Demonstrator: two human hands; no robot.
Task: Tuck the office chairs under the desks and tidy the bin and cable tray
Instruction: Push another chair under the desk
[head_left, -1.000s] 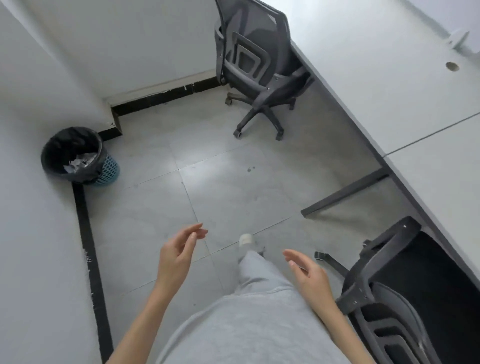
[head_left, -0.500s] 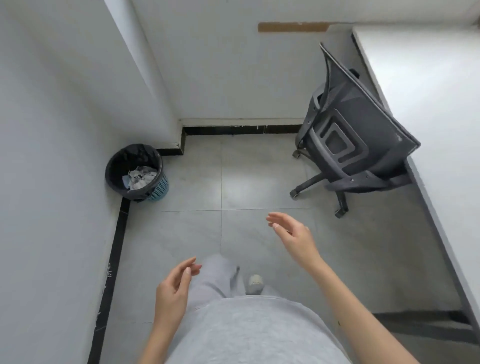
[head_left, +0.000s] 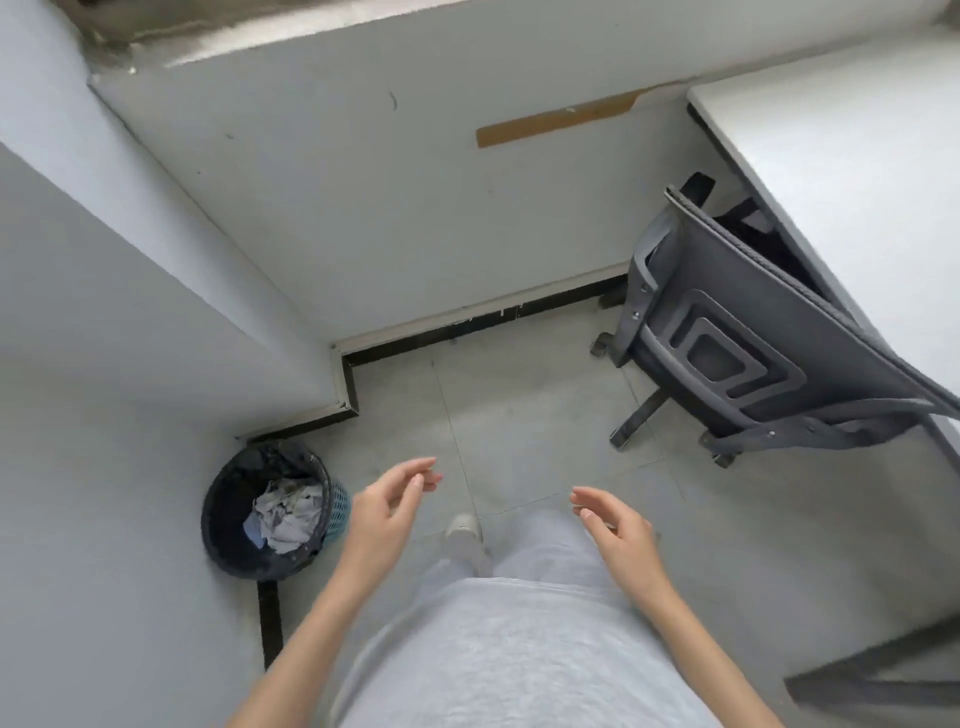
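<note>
A round bin (head_left: 228, 540) with a black liner and crumpled paper inside stands on the floor against the left wall. A dark grey mesh office chair (head_left: 737, 358) sits at the right, its back turned to me and its seat partly under the white desk (head_left: 852, 171). My left hand (head_left: 387, 512) hovers just right of the bin, fingers relaxed and holding nothing. My right hand (head_left: 615, 530) hangs over the floor tiles, also empty, well short of the chair.
White walls form a stepped corner with a black skirting (head_left: 467, 325) ahead and to the left. A dark desk leg bar (head_left: 878, 675) lies on the floor at the lower right. My shoe (head_left: 462, 530) shows between my hands.
The view has advanced toward the corner, so the bin and chair are closer. My left hand rose beside the bin, and my right hand dropped lower.
</note>
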